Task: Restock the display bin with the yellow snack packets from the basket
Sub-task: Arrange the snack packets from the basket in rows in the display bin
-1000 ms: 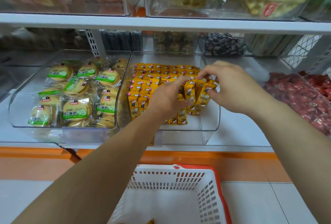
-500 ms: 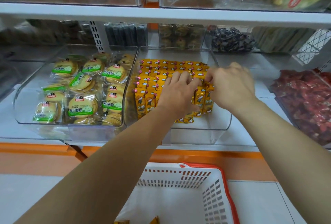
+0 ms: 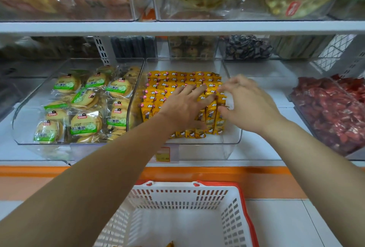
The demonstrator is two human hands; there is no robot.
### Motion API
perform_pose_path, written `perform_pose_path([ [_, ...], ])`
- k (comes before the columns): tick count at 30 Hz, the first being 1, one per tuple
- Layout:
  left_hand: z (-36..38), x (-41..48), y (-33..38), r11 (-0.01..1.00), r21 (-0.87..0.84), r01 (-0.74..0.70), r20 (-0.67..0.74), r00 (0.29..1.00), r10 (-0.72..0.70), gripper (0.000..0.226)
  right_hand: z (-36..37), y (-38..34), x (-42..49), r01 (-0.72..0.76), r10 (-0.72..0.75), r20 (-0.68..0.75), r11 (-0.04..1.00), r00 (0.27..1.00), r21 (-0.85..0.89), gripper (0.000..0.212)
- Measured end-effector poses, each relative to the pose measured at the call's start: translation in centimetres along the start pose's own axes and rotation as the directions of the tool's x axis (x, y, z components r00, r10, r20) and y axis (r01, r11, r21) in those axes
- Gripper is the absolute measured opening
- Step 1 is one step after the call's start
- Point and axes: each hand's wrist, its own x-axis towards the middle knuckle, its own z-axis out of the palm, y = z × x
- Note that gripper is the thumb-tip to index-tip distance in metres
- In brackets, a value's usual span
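Observation:
Rows of yellow snack packets (image 3: 177, 81) fill a clear display bin (image 3: 231, 140) on the middle shelf. My left hand (image 3: 183, 106) lies flat with straight fingers on top of the packets near the bin's middle. My right hand (image 3: 248, 102) is at the right end of the rows, its curled fingers against the outermost upright packets (image 3: 212, 116); its fingertips are blurred. Below, the white basket (image 3: 197, 197) with a red rim stands on the floor, and a scrap of a yellow packet (image 3: 170, 244) shows at its bottom edge.
A clear bin of green-labelled round biscuits (image 3: 85, 106) sits left of the display bin. A bin of red wrapped snacks (image 3: 331, 112) stands at the right. An upper shelf edge (image 3: 177, 27) runs above, with large bags over it. An orange price tag (image 3: 163, 154) hangs below.
My left hand has flattened onto the packets. My right hand has shifted slightly right along the rows. The camera has tilted down a little, showing more of the basket.

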Motion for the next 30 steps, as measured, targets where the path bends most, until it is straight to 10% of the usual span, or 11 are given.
perform_pose_path([
  [9, -0.2, 0.4, 0.8, 0.999, -0.053, -0.006, -0.114, 0.993, 0.000, 0.121, 1.6, 2.6, -3.8, 0.023, -0.054, 0.119, 0.968, 0.991, 0.249, 0.105],
  [14, 1.0, 2.1, 1.4, 0.993, 0.069, -0.096, 0.090, 0.992, 0.090, 0.140, 2.0, 2.8, -4.1, 0.037, -0.062, 0.107, 0.974, 0.992, 0.224, 0.104],
  [30, 0.9, 3.6, 3.0, 0.988, -0.107, 0.112, 0.064, 0.992, -0.105, 0.112, 2.4, 3.0, -3.7, 0.042, -0.064, 0.118, 0.983, 0.991, 0.181, 0.100],
])
